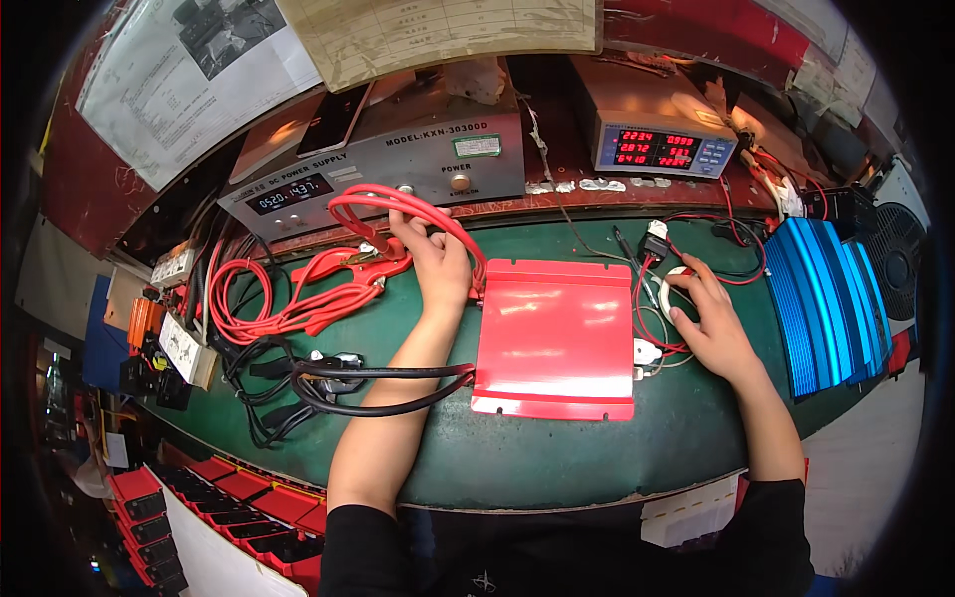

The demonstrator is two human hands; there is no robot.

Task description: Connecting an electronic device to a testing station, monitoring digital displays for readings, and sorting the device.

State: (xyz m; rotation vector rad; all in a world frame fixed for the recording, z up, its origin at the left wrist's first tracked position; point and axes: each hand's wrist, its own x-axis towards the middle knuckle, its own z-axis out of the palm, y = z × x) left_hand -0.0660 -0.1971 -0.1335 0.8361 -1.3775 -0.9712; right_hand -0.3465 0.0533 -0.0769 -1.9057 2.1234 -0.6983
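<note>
A flat red metal case (553, 338), likely a power inverter, lies in front of me with its plain face up. Two thick red cables (453, 231) loop from its left side, and my left hand (433, 261) has its fingers curled at them, partly hidden. Beside that hand lie red clamps (348, 284). Black cables (398, 390) run from the case's lower left across my left forearm. To the right of the case, my right hand (708, 318) has thumb and fingers around a white curved piece (669, 294). A white plug (647, 351) sits at the case's right side.
Behind stand a grey DC power supply (378, 149) with a phone (334, 121) on top, and a meter with red digits (665, 144). Blue finned cases (826, 303) stand at right. Black clamps (288, 418) and a white power strip (187, 348) lie left. Red cases (239, 483) sit lower left.
</note>
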